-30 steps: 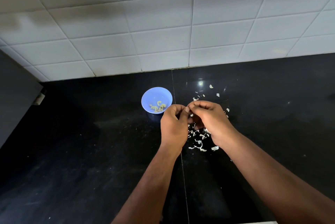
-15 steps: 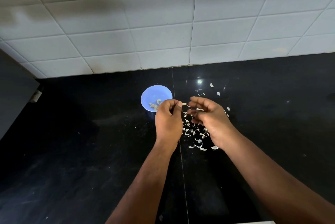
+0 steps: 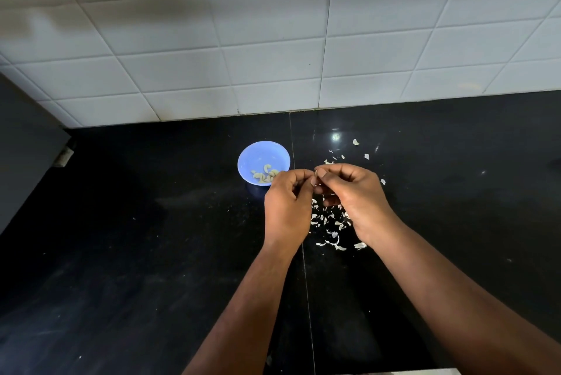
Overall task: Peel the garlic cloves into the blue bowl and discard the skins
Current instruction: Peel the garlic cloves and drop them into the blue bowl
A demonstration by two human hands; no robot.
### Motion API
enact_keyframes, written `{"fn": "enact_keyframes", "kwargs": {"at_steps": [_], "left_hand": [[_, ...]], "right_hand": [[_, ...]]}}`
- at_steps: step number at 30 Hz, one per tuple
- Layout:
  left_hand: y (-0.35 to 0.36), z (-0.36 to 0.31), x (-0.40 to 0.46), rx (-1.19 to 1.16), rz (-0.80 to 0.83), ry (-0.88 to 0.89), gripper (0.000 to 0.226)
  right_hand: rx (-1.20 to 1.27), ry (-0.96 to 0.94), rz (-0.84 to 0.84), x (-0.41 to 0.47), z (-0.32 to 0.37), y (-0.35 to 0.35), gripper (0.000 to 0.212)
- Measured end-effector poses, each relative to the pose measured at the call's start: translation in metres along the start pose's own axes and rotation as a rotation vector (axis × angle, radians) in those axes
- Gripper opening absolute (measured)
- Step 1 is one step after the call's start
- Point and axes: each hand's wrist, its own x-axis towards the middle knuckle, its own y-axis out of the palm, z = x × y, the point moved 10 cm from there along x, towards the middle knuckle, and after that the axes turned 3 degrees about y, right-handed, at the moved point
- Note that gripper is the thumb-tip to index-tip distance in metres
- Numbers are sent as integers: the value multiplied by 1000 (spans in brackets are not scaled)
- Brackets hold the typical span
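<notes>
A dark cabinet side [image 3: 27, 143] is seen at the far left edge of the frame, and a white tiled wall [image 3: 273, 40] fills the upper half. The black table [image 3: 121, 253] is spread across the lower half, with a thin seam running down its middle.

Just left of centre, a blue bowl [image 3: 258, 151] is set on the table, and a small heap of peeled garlic cloves [image 3: 263, 175] is held in its near side. The left hand [image 3: 287, 207] is raised just right of the bowl, its near edge overlapping the bowl's rim in the picture. Its fingers [image 3: 299, 177] are curled inward and meet those of the right hand [image 3: 356, 201] at the centre of the frame. The right hand's fingers are likewise curled, and something small appears to be pinched between the two hands; whether it is a clove or a skin cannot be told, since it is hidden by the fingertips.

Pale garlic skins [image 3: 329, 222] are scattered on the table below and between the hands, and a few more are strewn toward the upper right of them, near a bright light reflection [image 3: 335, 137].
</notes>
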Motion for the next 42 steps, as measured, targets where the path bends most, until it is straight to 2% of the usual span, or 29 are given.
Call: {"fn": "enact_keyframes", "kwargs": {"at_steps": [3,7,10,13,16,25,28,32,33,35,37,40,42], "left_hand": [[-1,-8,-3,87,11,61,14],[-3,-30,-6,360,-22,208,7],[-1,-38,-9,430,-23,271,9],[1,-32,-8,260,7,194,12],[7,-14,-9,-46,25,-36,17],[3,7,-14,-227,-39,-260,23],[-2,8,-13,-195,-43,-271,28],[-4,10,-9,-77,-14,-242,38],[-3,9,-9,-65,-9,-228,33],[1,5,-9,-139,21,-209,8],[9,3,-11,-239,81,-219,22],[19,-4,-12,-267,164,-181,11],[21,-4,-13,-267,159,-180,8]], "right_hand": [[-27,1,-2,1,2,-5,8],[-40,28,42,3,3,-6,7],[-79,21,81,5,5,-8,8],[-50,15,109,5,5,-7,10],[-11,-7,108,1,2,-3,15],[153,100,133,-1,-19,6,18],[182,95,140,0,-16,6,20],[93,10,104,-1,-4,2,22],[60,-12,95,-1,-1,0,23],[-7,-39,80,-2,3,-3,25],[-75,-62,69,-2,6,-5,26],[-152,-94,59,-2,9,-7,26],[-160,-107,59,-3,10,-9,23]]}}
